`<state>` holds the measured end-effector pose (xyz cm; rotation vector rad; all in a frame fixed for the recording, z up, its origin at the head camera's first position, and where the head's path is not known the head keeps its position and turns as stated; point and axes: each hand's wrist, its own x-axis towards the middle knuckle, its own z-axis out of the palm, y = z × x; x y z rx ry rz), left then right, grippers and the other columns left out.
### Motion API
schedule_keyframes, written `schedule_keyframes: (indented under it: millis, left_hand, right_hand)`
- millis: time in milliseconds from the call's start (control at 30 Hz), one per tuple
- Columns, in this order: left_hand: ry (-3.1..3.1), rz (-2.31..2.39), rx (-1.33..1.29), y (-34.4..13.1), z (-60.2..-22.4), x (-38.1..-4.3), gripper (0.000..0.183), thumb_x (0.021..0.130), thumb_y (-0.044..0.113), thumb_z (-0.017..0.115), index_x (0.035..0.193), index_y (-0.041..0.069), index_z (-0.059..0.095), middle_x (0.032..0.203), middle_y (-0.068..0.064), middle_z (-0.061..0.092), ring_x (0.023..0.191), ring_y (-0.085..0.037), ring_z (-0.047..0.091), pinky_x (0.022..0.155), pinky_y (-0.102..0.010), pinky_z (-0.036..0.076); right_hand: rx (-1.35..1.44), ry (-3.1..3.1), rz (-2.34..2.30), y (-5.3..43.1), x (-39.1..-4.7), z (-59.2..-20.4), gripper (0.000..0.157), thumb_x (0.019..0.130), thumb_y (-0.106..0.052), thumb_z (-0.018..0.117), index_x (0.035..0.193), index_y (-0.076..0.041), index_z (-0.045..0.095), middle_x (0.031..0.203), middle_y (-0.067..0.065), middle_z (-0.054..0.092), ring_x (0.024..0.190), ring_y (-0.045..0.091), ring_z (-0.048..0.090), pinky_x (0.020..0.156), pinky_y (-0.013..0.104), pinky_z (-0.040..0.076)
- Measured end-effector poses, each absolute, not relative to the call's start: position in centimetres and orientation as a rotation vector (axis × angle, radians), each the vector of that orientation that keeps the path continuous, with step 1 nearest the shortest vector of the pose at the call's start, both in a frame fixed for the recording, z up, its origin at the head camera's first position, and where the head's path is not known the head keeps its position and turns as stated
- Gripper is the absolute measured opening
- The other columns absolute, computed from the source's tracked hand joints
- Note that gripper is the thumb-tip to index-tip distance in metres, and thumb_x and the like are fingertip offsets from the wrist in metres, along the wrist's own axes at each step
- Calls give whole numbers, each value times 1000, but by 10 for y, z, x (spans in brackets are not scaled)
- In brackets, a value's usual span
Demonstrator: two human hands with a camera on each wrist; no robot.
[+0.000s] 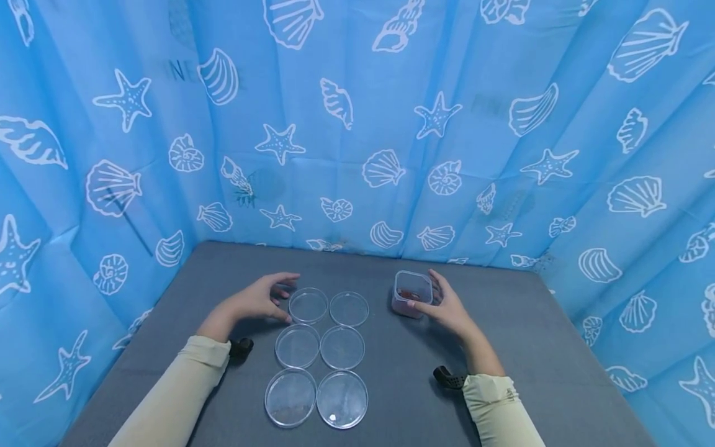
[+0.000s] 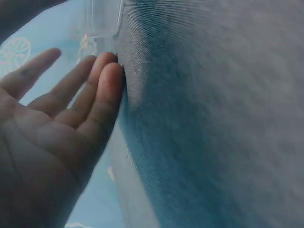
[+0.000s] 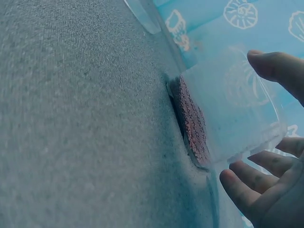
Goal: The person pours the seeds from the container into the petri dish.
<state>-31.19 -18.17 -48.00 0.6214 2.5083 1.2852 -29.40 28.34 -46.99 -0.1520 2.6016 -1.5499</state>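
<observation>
A clear square plastic container [image 1: 412, 285] with a layer of small reddish-brown grains [image 3: 192, 123] at its bottom stands upright on the table. My right hand [image 1: 451, 311] holds it from the right, thumb at the near side of the rim and fingers at the far side. Several clear round dishes stand in two columns to the left of the container. Beside the far left dish [image 1: 308, 305] is my left hand [image 1: 258, 300], fingers loosely bent and thumb near the dish's edge. It holds nothing; the left wrist view shows its palm and fingers.
The grey table [image 1: 402, 385] ends at a blue curtain [image 1: 357, 124] with white shell and starfish prints along the back and sides. One near dish [image 1: 342, 399] shows a small bright spot. Dark devices [image 1: 449, 377] are strapped at both wrists.
</observation>
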Motion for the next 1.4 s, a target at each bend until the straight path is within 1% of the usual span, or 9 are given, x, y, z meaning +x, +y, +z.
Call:
schedule_keyframes:
  millis: [100,233,367,467,600,800,1067,1233,1400]
  left_hand:
    - [2499,1261,590,-178,-482,-315,100,75,12,95,161,9,44,154,-22,53,129,-38,60,96,-46,61]
    - [2469,1262,577,-173,-483,-317,100,74,10,96,160,9,45,152,-21,54,122,-33,60,87,-39,61]
    - [2449,1286,570,-172,-486,-316,100,74,8,95,160,10,45,151,-21,54,110,-28,58,76,-34,57]
    - [2441,1315,555,-173,-491,-313,100,73,5,95,160,9,45,149,-22,53,101,-27,57,71,-34,53]
    - [2424,1342,539,-175,-498,-306,100,73,4,96,160,7,45,147,-23,52,99,-26,58,72,-34,56]
    - [2420,1314,590,-171,-501,-304,99,73,6,95,159,4,45,149,-25,50,105,-28,60,76,-34,59]
    - [2453,1246,618,-170,-494,-310,84,78,8,93,153,5,54,143,-23,46,107,-27,58,79,-33,59]
    - [2448,1254,608,-170,-491,-316,88,76,9,94,154,6,53,144,-22,46,107,-27,58,80,-33,59]
    - [2465,1226,597,-166,-489,-318,96,74,11,96,158,9,49,149,-20,47,113,-30,58,82,-34,59]
  right_hand:
    - [-159,2598,-1555,284,-295,-473,108,94,-28,83,171,-10,9,175,26,18,160,52,19,127,66,28]
    - [-163,2594,-1567,286,-295,-476,109,93,-25,84,171,-10,9,175,25,19,160,52,19,127,67,26]
    - [-157,2601,-1565,287,-296,-477,111,90,-23,86,171,-9,10,173,26,23,159,51,24,127,66,29]
    - [-183,2587,-1575,286,-297,-479,111,90,-20,86,170,-8,10,172,27,24,158,51,27,126,65,30]
    - [-226,2543,-1605,283,-296,-482,109,91,-16,85,170,-5,11,172,28,24,158,51,26,126,63,31]
    - [-214,2543,-1621,285,-290,-487,106,91,-14,84,170,-7,14,172,27,26,157,51,27,126,64,32]
    - [-238,2576,-1628,286,-295,-485,101,92,-14,83,169,-4,18,169,28,32,156,51,31,125,65,33]
    - [-236,2585,-1621,286,-297,-483,99,93,-14,83,168,-4,19,169,27,33,155,51,33,123,64,37]
    - [-235,2593,-1614,287,-298,-483,98,93,-14,83,168,-5,21,168,27,34,155,52,34,123,65,36]
